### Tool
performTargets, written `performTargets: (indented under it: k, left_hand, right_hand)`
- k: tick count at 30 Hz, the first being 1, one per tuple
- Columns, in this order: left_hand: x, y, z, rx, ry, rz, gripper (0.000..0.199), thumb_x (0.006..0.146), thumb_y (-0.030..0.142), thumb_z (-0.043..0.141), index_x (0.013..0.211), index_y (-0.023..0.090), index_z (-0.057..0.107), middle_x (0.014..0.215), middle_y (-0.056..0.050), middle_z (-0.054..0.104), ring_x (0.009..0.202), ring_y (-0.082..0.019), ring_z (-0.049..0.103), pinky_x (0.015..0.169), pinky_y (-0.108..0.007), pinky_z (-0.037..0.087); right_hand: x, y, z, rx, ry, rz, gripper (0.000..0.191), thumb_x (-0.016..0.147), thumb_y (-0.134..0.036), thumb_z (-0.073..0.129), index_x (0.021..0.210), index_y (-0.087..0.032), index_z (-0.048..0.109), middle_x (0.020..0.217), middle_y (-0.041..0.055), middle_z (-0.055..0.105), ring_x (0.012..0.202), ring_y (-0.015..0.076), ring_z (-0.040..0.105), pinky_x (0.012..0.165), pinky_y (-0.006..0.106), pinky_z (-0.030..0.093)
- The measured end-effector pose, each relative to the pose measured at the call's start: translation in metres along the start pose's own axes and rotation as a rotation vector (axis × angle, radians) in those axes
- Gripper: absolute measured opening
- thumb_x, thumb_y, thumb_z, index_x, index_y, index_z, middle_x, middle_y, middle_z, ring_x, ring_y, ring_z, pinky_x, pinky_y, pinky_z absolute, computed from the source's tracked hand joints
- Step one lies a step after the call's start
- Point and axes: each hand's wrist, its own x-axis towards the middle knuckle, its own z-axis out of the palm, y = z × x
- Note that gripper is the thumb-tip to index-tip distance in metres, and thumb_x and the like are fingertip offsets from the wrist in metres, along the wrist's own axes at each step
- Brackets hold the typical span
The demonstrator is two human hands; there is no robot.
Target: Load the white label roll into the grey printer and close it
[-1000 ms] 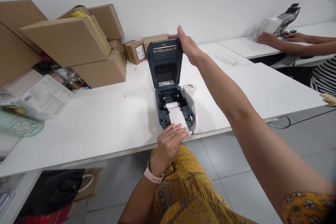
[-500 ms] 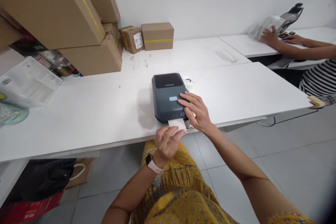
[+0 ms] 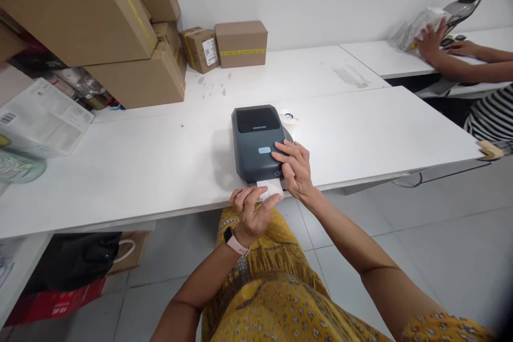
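A dark grey-blue label printer (image 3: pixel 256 141) lies on the white table near its front edge. From its front slot sticks out a white paper label (image 3: pixel 269 188). My left hand (image 3: pixel 254 211), with a watch on the wrist, pinches this label between thumb and fingers just below the slot. On the printer's right front corner rests my right hand (image 3: pixel 297 170), its fingers spread over the top beside the light blue button. Its thumb is bent near the front edge, partly hidden. Behind the printer's right side sits a roll of white labels (image 3: pixel 288 117), partly covered.
Stacked cardboard boxes (image 3: pixel 136 77) fill the back left, with two smaller boxes (image 3: pixel 240 45) by the wall. A white carton (image 3: pixel 46 117) and a green container (image 3: pixel 20 166) stand at far left. At right, another person's hands (image 3: pixel 430 40) handle a plastic-wrapped item.
My left hand's fingers have shifted and spread a little along the label. My right hand stays on the printer. The camera view has tilted slightly downward.
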Motion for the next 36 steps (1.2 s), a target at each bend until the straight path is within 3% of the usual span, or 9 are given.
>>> performTargets:
  k: [7,13,23,32,36]
  left_hand:
    - [0.0,0.0,0.001,-0.079,-0.016,-0.038,0.022,0.096,0.012,0.068,0.092,0.03,0.08,0.09,-0.001,0.081,0.093,-0.019,0.064,0.104,-0.041,0.042]
    - [0.001,-0.002,0.001,-0.138,-0.001,-0.031,0.021,0.095,0.007,0.067,0.094,0.026,0.077,0.084,0.001,0.082,0.083,-0.018,0.066,0.097,-0.039,0.042]
    - [0.012,-0.005,-0.007,-0.185,-0.088,0.061,0.021,0.098,0.008,0.063,0.106,0.024,0.075,0.087,-0.001,0.082,0.081,-0.017,0.07,0.084,-0.036,0.048]
    - [0.016,-0.009,-0.008,-0.187,-0.134,0.112,0.019,0.097,0.007,0.063,0.103,0.022,0.074,0.086,-0.002,0.08,0.082,-0.017,0.068,0.084,-0.035,0.051]
    - [0.016,-0.003,-0.013,-0.195,-0.147,0.077,0.016,0.099,0.014,0.062,0.108,0.023,0.072,0.095,-0.004,0.08,0.092,-0.019,0.069,0.099,-0.04,0.051]
  right_hand:
    - [0.012,-0.013,-0.007,-0.095,-0.07,0.034,0.032,0.108,-0.029,0.041,0.117,-0.027,0.072,0.131,0.0066,0.073,0.127,0.0254,0.063,0.117,0.05,0.033]
    - [0.026,-0.02,-0.016,-0.207,-0.229,0.098,0.047,0.111,-0.044,0.029,0.13,-0.034,0.071,0.133,0.0053,0.068,0.114,0.0271,0.057,0.107,0.051,0.033]
    - [0.026,-0.024,-0.017,-0.205,-0.238,0.119,0.051,0.112,-0.047,0.026,0.129,-0.035,0.072,0.134,0.0046,0.067,0.11,0.0263,0.054,0.101,0.048,0.032]
    - [0.029,-0.024,-0.017,-0.261,-0.267,0.116,0.048,0.112,-0.045,0.029,0.128,-0.035,0.072,0.134,0.0045,0.067,0.109,0.0257,0.053,0.1,0.046,0.031]
    - [0.032,-0.025,-0.019,-0.312,-0.274,0.052,0.051,0.112,-0.049,0.027,0.127,-0.033,0.073,0.131,0.0063,0.067,0.109,0.0262,0.054,0.102,0.048,0.029]
